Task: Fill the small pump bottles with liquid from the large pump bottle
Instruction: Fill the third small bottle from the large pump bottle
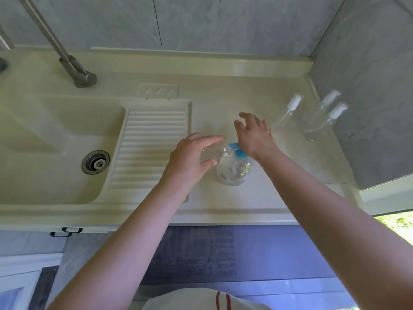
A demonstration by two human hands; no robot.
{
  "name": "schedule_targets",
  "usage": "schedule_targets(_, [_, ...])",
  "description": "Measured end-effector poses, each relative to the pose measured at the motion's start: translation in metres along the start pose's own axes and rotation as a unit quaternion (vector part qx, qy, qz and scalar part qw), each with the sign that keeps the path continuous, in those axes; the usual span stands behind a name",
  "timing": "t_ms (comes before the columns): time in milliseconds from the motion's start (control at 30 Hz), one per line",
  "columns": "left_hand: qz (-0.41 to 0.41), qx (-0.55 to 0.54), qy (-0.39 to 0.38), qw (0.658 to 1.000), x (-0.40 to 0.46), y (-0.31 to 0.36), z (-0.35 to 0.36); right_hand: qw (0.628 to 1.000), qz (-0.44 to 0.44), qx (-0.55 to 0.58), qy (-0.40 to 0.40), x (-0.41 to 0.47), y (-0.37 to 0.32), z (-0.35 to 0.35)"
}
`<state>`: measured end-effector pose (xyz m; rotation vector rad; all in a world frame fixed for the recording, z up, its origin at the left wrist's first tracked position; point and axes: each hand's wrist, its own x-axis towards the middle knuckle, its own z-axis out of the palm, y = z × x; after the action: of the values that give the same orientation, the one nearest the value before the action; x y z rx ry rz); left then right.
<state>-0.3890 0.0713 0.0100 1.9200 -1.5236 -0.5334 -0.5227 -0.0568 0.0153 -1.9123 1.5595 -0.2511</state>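
Observation:
The large clear pump bottle (pixel 233 171) with a blue pump head (pixel 238 149) stands on the cream counter (pixel 223 104), partly filled with clear liquid. My left hand (pixel 192 153) grips a small clear bottle (pixel 214 154) without its pump, tilted with its mouth at the blue nozzle. My right hand (pixel 253 135) rests its heel on the blue pump head, fingers spread and straight. A loose white pump with its tube (pixel 288 110) lies on the counter to the right. Two small clear bottles with white pumps (pixel 321 117) stand at the far right.
A sink basin (pixel 55 142) with a metal drain (pixel 95 162) lies on the left, beside a ribbed washboard surface (pixel 152 139). A metal faucet (pixel 73 68) rises at the back left. Tiled walls close the back and right. The counter edge runs along the front.

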Motion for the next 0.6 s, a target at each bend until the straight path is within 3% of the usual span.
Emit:
schedule_targets(100, [0.006, -0.01, 0.012, 1.0, 0.0, 0.002, -0.002, 0.998, 0.007, 0.065, -0.024, 0.01, -0.003, -0.01])
schedule_targets(600, [-0.003, -0.017, 0.015, 1.0, -0.001, 0.002, -0.001, 1.0, -0.005, 0.024, 0.01, 0.002, 0.003, -0.01])
